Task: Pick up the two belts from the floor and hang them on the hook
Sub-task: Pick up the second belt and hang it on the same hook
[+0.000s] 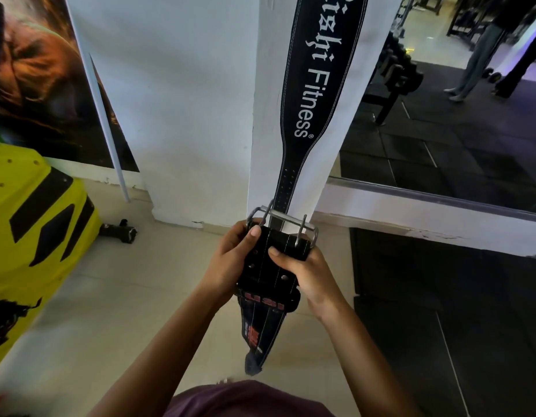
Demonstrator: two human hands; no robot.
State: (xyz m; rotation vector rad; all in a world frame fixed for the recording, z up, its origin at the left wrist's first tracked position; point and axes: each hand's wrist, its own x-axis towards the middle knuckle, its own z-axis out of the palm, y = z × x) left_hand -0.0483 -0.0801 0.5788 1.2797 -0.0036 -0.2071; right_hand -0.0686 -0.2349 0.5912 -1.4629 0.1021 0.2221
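both hands [269, 266] grip the second belt [268, 275] by its buckle [283, 224], fingers closed. one belt [316, 85] already hangs. lift buckle-first so the frame catches the hook.

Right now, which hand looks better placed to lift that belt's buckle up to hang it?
Probably the right hand: its fingers sit just under the metal buckle of the held belt. The left hand grips the far edge, steadying.

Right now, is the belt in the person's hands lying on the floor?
No, both the left hand and right hand hold the second belt up, its tail dangling above the floor.
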